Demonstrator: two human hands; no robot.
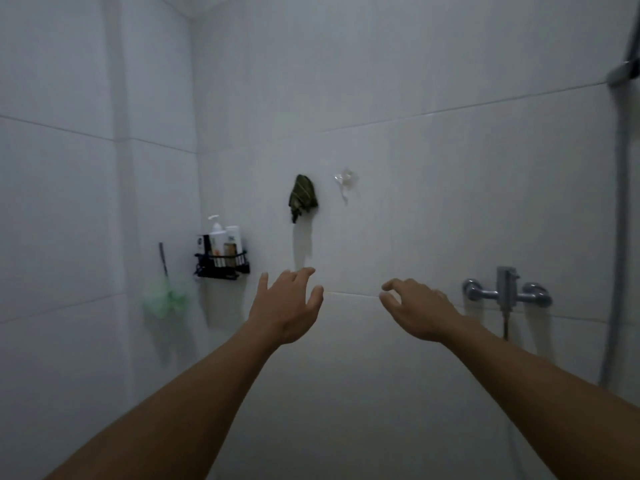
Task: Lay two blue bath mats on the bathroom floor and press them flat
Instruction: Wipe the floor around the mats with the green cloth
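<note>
I face a white tiled shower wall, and no blue bath mat or floor is in view. My left hand (289, 303) is stretched out in front of me at about chest height, fingers spread and empty. My right hand (417, 306) reaches forward beside it, fingers loosely curled and apart, holding nothing. Both hands hover in the air, short of the wall.
A black wire caddy (223, 263) with several bottles hangs in the left corner. A green bath pouf (166, 296) hangs left of it. A dark green cloth (301, 199) and a clear hook (344, 180) are on the wall. A chrome shower mixer (507, 292) and hose (618, 237) are at right.
</note>
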